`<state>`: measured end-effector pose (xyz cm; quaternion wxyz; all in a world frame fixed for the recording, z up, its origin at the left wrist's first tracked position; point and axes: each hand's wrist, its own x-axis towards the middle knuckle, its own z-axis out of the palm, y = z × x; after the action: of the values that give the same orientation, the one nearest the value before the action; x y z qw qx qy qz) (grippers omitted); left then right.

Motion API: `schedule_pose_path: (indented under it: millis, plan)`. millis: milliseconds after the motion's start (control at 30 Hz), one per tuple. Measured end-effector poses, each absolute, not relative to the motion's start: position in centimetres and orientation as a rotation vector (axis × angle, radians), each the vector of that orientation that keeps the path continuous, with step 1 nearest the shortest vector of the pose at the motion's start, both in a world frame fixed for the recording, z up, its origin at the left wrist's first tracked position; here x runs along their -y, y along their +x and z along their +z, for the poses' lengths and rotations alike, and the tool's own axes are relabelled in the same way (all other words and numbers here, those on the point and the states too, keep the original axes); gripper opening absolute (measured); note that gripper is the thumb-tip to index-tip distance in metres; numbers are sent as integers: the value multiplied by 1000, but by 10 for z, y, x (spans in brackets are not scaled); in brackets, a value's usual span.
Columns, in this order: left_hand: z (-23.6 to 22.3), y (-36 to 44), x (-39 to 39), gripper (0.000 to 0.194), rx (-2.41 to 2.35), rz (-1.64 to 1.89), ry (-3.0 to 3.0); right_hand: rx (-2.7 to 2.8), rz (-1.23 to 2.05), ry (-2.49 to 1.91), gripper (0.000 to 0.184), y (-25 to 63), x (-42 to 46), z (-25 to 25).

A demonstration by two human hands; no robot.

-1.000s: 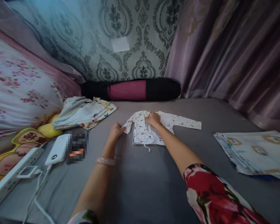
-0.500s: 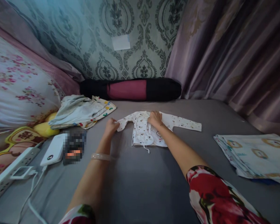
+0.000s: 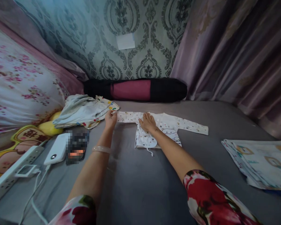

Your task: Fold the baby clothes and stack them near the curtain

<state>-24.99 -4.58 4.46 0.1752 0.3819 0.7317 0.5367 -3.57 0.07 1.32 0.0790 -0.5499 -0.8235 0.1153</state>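
Note:
A small white baby shirt [image 3: 161, 120] with a speckled print, an animal drawing and tie strings lies spread on the grey bed sheet [image 3: 135, 181]. My left hand [image 3: 110, 118] pinches the cuff of its left-side sleeve, which is stretched straight out. Flat on the upper chest of the shirt rests my right hand [image 3: 148, 122], fingers extended and pressing the cloth. The opposite sleeve lies loose toward the right.
Crumpled clothes [image 3: 81, 111] lie at left behind my left hand; folded cloths [image 3: 259, 164] are at right. A power strip [image 3: 16, 175], white power bank [image 3: 57, 150], cables and a blurred-out item [image 3: 77, 147] sit at left. A black-and-pink roll [image 3: 131, 90] lies along the wall.
My left hand has moved up and pulled the sleeve straight. My right hand has gone from gripping the shirt near its neckline to lying flat on its chest.

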Motion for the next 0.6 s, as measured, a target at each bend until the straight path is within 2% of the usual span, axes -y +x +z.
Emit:
schedule_pose_path:
  millis: [167, 300, 467, 600]
  plan:
    - [45, -256, 38, 25, -2371, 1341, 1368, 2427, 323, -1676, 73, -40, 5, 16]
    - [37, -260, 36, 33, -2471, 1041, 1578, 2397, 276, -1681, 72, -42, 10, 17]
    - [25, -263, 43, 37, -2532, 634, 1661, 2408, 292, -1680, 72, -42, 9, 14]
    - [28, -254, 48, 37, -2714, 508, 1671, 2417, 281, -1675, 72, -42, 7, 12]
